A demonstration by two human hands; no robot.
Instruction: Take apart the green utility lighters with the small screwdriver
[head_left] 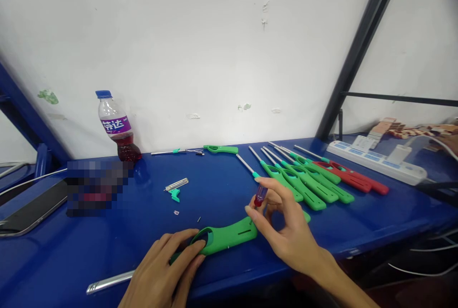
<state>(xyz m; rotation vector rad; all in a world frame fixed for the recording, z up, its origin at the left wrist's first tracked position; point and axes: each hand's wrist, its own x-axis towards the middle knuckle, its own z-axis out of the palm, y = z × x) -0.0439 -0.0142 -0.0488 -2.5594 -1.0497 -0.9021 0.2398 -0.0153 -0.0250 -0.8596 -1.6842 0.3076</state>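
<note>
My left hand (171, 262) is closed round the trigger end of a green lighter (231, 237), which lies on the blue table with its metal tube (109, 282) pointing left. Between the thumb and fingers of my right hand (282, 222) is a small screwdriver (261, 195) with a red and clear handle, held upright over the lighter's right end. Beyond the lighter lie a tiny metal pin (199, 219), a small pale piece (176, 212), a teal trigger (175, 196) and a clear fuel tank (177, 184).
Several green lighters (298, 186) and red ones (348, 176) lie at the right, near a white power strip (375, 162). Against the wall are a bottle (118, 126), a metal tube (164, 153) and a green shell (222, 149). A phone (36, 205) lies left.
</note>
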